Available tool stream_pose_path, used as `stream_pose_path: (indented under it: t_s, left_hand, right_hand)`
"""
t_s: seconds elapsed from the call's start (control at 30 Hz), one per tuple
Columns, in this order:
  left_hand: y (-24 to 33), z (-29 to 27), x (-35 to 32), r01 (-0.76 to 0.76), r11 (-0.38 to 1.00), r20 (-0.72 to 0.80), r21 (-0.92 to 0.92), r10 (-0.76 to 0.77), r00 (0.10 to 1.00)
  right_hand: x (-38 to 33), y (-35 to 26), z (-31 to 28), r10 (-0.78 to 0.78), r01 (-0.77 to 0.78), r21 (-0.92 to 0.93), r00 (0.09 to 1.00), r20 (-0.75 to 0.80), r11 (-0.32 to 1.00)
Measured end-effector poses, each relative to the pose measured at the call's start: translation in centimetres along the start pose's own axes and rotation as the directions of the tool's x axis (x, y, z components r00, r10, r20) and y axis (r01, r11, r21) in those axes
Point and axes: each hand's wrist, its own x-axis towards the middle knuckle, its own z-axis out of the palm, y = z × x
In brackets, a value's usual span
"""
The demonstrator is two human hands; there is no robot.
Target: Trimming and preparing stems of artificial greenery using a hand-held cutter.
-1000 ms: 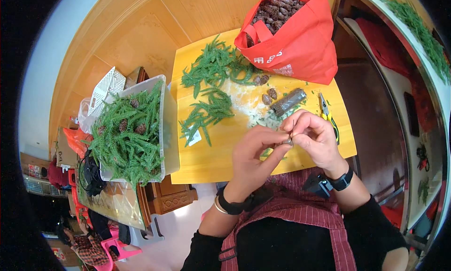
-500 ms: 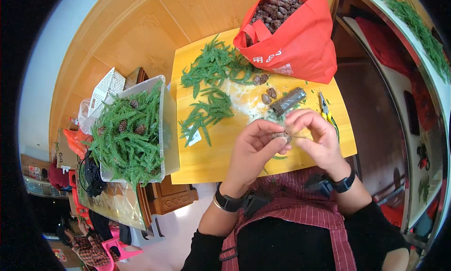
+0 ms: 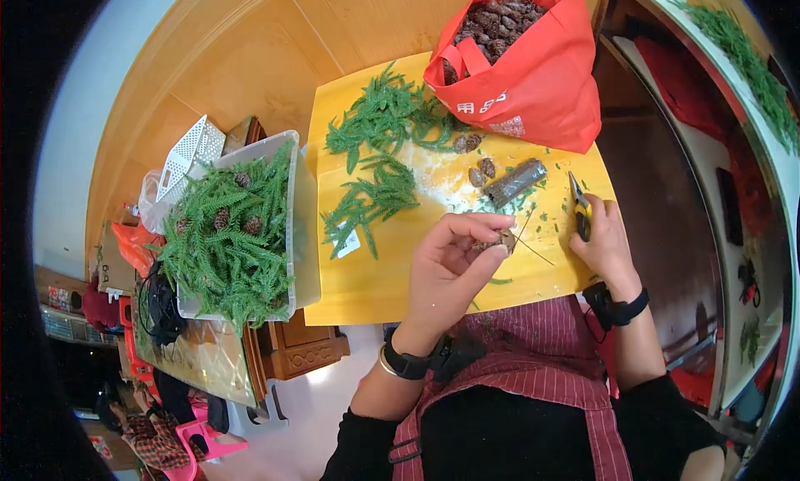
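Between the thumb and fingers of my left hand (image 3: 446,264) is a small brown pine cone (image 3: 502,239), partly hidden by the fingertips. Two thin ends of wire (image 3: 535,253) stick out from the cone to the right, spread apart. My right hand (image 3: 610,241) is closed round the yellow-and-black handles of a pair of pliers (image 3: 581,204) at the table's right side, their jaws pointing away from me. Beyond my left hand lies a dark bundle of wire (image 3: 515,183) in a clear wrapping. Several loose pine cones (image 3: 477,176) lie beside it.
A red bag (image 3: 542,102) full of pine cones stands at the yellow table's (image 3: 375,285) back right. Green artificial sprigs (image 3: 379,118) lie at the left back. A clear plastic bin (image 3: 302,231) heaped with greenery stands left of the table. A person (image 3: 154,439) sits far left.
My right hand has left the wire at the pine cone and moved right onto the pliers. My left hand still holds the cone, whose wire ends now show.
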Motion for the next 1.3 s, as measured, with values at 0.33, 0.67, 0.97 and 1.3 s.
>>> stream_pose_path:
  t_s: [0.33,0.67,0.97,1.3]
  left_hand:
    - [0.0,-0.1,0.4,-0.039,0.996,-0.14,0.086,0.051,0.989]
    - [-0.4,-0.1,0.5,-0.059,0.997,-0.16,0.052,0.066,0.985]
    - [-0.6,-0.3,0.7,-0.095,0.992,-0.159,0.078,0.107,0.981]
    - [-0.5,-0.2,0.8,-0.113,0.989,-0.158,0.092,0.127,0.979]
  right_hand:
    - [-3.2,-1.7,-5.7,-0.033,-0.328,0.749,0.906,0.422,0.576]
    - [-3.2,-6.2,-6.2,-0.515,0.396,0.549,0.854,0.076,0.736]
    - [-3.0,-6.4,-6.0,-0.517,0.45,0.541,0.855,-0.033,0.71]
    - [-2.8,-6.4,-5.9,-0.532,0.486,0.517,0.844,-0.069,0.705]
